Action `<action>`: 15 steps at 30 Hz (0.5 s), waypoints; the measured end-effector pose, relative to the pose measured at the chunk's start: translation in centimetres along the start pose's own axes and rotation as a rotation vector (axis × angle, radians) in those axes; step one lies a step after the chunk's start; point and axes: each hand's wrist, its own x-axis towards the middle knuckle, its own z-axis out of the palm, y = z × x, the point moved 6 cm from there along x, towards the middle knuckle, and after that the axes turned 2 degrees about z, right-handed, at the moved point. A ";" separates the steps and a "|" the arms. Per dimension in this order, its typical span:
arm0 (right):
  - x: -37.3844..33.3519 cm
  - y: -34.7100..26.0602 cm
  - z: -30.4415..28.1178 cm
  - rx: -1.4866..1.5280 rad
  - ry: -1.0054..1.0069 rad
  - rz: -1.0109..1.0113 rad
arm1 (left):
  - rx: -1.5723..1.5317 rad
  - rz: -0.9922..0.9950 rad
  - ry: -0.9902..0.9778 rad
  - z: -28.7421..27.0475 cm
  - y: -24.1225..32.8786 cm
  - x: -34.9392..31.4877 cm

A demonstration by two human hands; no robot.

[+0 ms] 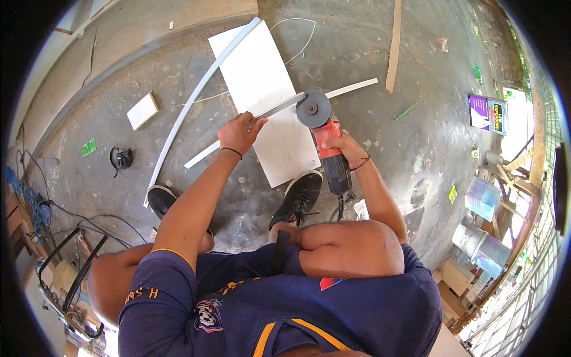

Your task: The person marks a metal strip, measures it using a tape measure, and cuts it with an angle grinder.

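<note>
My left hand [239,134] is closed around a narrow pale strip [278,109], which slants up to the right across a white board [262,74]. In my right hand [348,149] is a red and black angle grinder [336,163], gripped by its body with the disc end pointing away from me. Its grey cutting disc [321,110] is at the strip, just right of the board; whether the edge touches it I cannot tell. The strip's white far end [357,86] extends beyond the disc. A longer pale strip [187,107] lies left of the board, overlapping its upper corner.
My shoes [296,199] stand on the concrete floor close to the board. To the left lie a small white block [143,111] and a black roundish object [122,159]. A brown wooden strip [394,44] is at the upper right. Cables [89,223] run along the lower left.
</note>
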 end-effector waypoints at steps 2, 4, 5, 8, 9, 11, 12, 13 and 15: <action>0.2 0.3 -0.3 0.019 -0.001 -0.002 | 0.021 -0.016 -0.051 0.0 0.0 0.0; 0.2 0.5 -0.5 0.004 0.002 0.014 | 0.028 -0.008 -0.041 0.0 -0.1 -0.1; 0.3 0.6 -0.7 -0.003 0.003 0.022 | 0.032 -0.004 -0.036 -0.1 -0.1 -0.1; 0.4 0.7 -0.7 -0.007 -0.028 0.027 | 0.025 0.012 -0.010 -0.2 -0.1 -0.1; 0.4 0.6 -0.7 -0.006 -0.031 0.029 | 0.030 0.017 -0.005 -0.2 -0.1 -0.1; 0.2 0.5 -0.5 -0.009 -0.036 0.036 | 0.035 0.024 0.005 -0.2 -0.3 -0.2; 0.3 0.5 -0.4 -0.017 -0.034 0.030 | 0.031 0.022 0.004 -0.1 -0.5 -0.2; 0.4 0.6 -0.4 -0.025 -0.033 0.023 | 0.027 0.020 0.002 -0.1 -0.7 -0.3; 0.4 0.7 -0.8 -0.019 -0.022 0.006 | 0.031 0.028 0.005 -0.2 -0.5 -0.2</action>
